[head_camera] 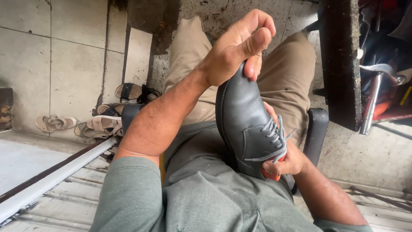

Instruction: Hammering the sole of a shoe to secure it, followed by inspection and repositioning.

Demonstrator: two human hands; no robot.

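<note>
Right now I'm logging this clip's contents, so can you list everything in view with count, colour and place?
Dress shoe: one, dark grey leather with grey laces, held over the lap, toe pointing away.
Sandals: several, tan and dark, heaped on the tiled floor at left; exact count unclear.
Floor tiles: pale grey, upper left.
Door track: one, white metal with a dark strip, lower left.
Dark post: one, blackish, upright at right.
Metal tool: one, silvery, behind the post; kind unclear.
Trousers: khaki, on the person's legs.
Shirt: grey-green, bottom centre.
Left hand: gripping the shoe's toe.
Right hand: holding the shoe's heel end at the laces.
</note>
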